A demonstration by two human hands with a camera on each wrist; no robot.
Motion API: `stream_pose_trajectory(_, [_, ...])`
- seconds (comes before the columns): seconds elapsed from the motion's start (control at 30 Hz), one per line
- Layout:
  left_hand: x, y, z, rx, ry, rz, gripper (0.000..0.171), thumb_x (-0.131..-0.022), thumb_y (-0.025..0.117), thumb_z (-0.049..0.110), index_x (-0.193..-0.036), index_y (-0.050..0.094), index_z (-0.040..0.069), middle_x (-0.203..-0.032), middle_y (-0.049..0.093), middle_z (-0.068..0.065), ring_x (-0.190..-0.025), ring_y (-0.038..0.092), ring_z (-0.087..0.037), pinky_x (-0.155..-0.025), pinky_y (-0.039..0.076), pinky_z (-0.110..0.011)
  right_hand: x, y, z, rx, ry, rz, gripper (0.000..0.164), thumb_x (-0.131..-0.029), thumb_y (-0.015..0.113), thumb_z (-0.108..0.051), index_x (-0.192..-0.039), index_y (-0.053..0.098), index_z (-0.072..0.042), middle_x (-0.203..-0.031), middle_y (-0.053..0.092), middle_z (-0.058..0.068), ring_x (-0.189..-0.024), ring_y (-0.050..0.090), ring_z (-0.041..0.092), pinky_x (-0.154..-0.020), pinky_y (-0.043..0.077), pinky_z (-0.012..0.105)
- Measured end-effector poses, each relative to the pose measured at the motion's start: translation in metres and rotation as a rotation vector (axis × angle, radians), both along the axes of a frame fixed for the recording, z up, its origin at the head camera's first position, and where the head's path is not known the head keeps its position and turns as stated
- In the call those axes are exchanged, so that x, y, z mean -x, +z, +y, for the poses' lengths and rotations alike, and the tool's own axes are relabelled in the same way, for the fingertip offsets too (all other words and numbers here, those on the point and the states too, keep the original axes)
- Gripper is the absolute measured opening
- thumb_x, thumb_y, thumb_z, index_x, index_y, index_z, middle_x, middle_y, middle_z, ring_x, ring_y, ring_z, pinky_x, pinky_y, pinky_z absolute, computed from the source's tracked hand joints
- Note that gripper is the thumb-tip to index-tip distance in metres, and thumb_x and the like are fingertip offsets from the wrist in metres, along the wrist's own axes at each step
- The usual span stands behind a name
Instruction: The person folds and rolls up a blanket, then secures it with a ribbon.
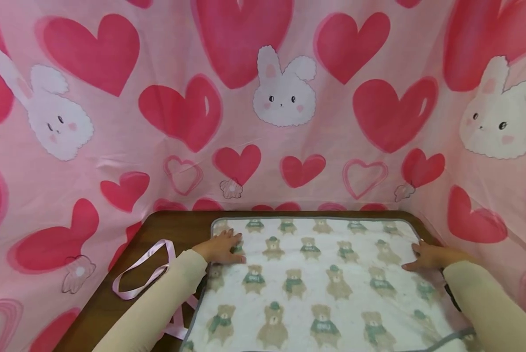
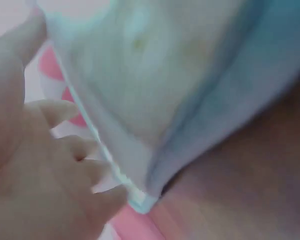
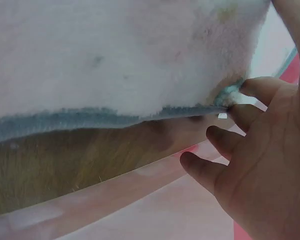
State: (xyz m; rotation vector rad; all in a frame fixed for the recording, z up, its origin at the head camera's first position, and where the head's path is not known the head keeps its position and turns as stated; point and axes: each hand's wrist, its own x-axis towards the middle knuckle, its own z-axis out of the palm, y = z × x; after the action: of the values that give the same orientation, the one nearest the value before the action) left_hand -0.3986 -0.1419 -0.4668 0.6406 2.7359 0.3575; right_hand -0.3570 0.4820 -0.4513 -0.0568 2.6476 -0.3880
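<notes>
A white plush blanket with teddy bears and a grey border lies spread over the brown table. My left hand rests on its left side near the far corner, fingers spread on the fabric. On the opposite side, my right hand touches the right edge, its thumb toward the bears. In the right wrist view, the fingertips are right at the grey border, loosely extended. The left wrist view is blurred; there the left fingers are beside the blanket's edge.
Pink ribbon lies looped on the brown table left of the blanket, partly behind the left sleeve. A pink curtain with hearts and rabbits surrounds the table's back and sides. The blanket's near right corner shows a fold in its border.
</notes>
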Motion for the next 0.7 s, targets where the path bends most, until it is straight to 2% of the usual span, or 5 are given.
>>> stream_pose_trajectory(0.13, [-0.008, -0.001, 0.005, 0.075, 0.004, -0.053, 0.107, -0.076, 0.064, 0.072, -0.156, 0.022, 0.015, -0.159, 0.009, -0.021, -0.143, 0.007, -0.044, -0.108, 0.021, -0.060, 0.000, 0.001, -0.001, -0.017, -0.038, -0.010, 0.133, -0.064, 0.073, -0.072, -0.143, 0.015, 0.018, -0.139, 0.007, 0.050, -0.126, 0.010, 0.066, -0.093, 0.021, 0.076])
stream_pose_trajectory(0.37, [-0.018, -0.003, 0.007, 0.181, -0.043, 0.074, 0.103, -0.077, 0.062, 0.073, -0.155, 0.026, 0.016, -0.157, 0.016, -0.023, -0.142, 0.015, -0.043, -0.110, 0.021, -0.056, -0.008, -0.011, 0.012, -0.097, 0.072, 0.126, 0.123, -0.067, 0.072, -0.070, -0.140, 0.028, 0.018, -0.134, 0.020, 0.052, -0.122, 0.025, 0.065, -0.092, 0.027, 0.074])
stream_pose_trajectory(0.43, [-0.025, -0.002, 0.009, 0.170, -0.067, 0.096, 0.099, -0.078, 0.062, 0.073, -0.154, 0.030, 0.018, -0.157, 0.019, -0.020, -0.142, 0.019, -0.039, -0.110, 0.024, -0.053, -0.013, -0.013, 0.017, -0.128, 0.105, 0.176, 0.120, -0.064, 0.074, -0.069, -0.139, 0.034, 0.015, -0.133, 0.024, 0.051, -0.120, 0.028, 0.064, -0.091, 0.028, 0.074])
stream_pose_trajectory(0.53, [-0.039, 0.004, 0.016, 0.110, -0.104, 0.048, 0.091, -0.079, 0.066, 0.067, -0.151, 0.036, 0.020, -0.156, 0.025, -0.017, -0.142, 0.025, -0.033, -0.108, 0.029, -0.051, -0.023, -0.012, 0.022, -0.158, 0.151, 0.217, 0.116, -0.058, 0.077, -0.067, -0.139, 0.042, 0.008, -0.134, 0.026, 0.049, -0.120, 0.029, 0.065, -0.089, 0.029, 0.074])
stream_pose_trajectory(0.7, [-0.059, 0.005, 0.021, 0.099, -0.145, 0.029, 0.077, -0.082, 0.070, 0.055, -0.147, 0.045, 0.023, -0.152, 0.034, -0.015, -0.137, 0.035, -0.029, -0.104, 0.035, -0.046, -0.042, -0.011, 0.028, -0.112, 0.153, 0.196, 0.107, -0.058, 0.083, -0.058, -0.137, 0.048, 0.005, -0.134, 0.028, 0.047, -0.118, 0.029, 0.066, -0.087, 0.029, 0.076])
